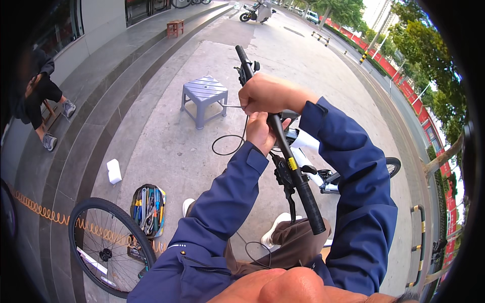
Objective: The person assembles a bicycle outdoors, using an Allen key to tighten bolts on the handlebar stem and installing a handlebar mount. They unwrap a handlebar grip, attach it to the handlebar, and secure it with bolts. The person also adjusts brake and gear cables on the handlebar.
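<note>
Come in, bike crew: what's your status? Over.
Left-hand grip at black straight handlebar. Right-hand grip shut on slim grey rod-like piece. Thin black looped cable close by; possibly in the way.

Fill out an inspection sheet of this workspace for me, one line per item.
Surface: grey paved ground.
Job's things: black handlebar with levers, bicycle with a white frame.
Clutter: lavender stool, white block, separate wheel, hand tools in an open case.
Left hand: at the handlebar, fingers showing on both sides; grip unclear.
Right hand: closed, apparently around a thin grey piece jutting leftward.
Cables: thin dark cable looping near the hands; orange coiled hose at left.
Surroundings: steps, seated person, scooter, trees.
</note>
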Demonstrator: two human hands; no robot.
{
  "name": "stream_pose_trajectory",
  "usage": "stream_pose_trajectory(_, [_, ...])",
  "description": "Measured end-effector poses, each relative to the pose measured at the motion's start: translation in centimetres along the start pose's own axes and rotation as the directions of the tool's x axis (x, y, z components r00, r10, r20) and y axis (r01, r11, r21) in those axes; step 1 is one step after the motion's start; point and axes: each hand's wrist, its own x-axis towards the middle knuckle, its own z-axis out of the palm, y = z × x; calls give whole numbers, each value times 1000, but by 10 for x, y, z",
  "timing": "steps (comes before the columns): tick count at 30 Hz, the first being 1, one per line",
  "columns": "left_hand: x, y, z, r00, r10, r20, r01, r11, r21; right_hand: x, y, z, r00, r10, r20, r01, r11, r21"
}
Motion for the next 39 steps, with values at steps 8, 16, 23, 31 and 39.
stream_pose_trajectory(8, [6,-2,-4,999,-7,50,8,1000,-14,-2,-6,8,992,4,-126,11,993,115])
stream_pose_trajectory(16, [2,0,-3,997,-5,71,4,1000,8,-2,23,4,953,-47,-299,61,997,37])
stream_pose_trajectory(23, [4,-2,-7,998,7,69,-8,1000,15,-1,22,8,966,-32,-256,37,999,14])
stream_pose_trajectory(31, [4,-1,-5,997,-8,73,8,1000,2,0,17,5,972,3,-234,1,1000,15])
stream_pose_trajectory(39, [2,0,-4,996,5,90,-7,1000,20,11,6,2,986,-34,-161,15,993,-120])
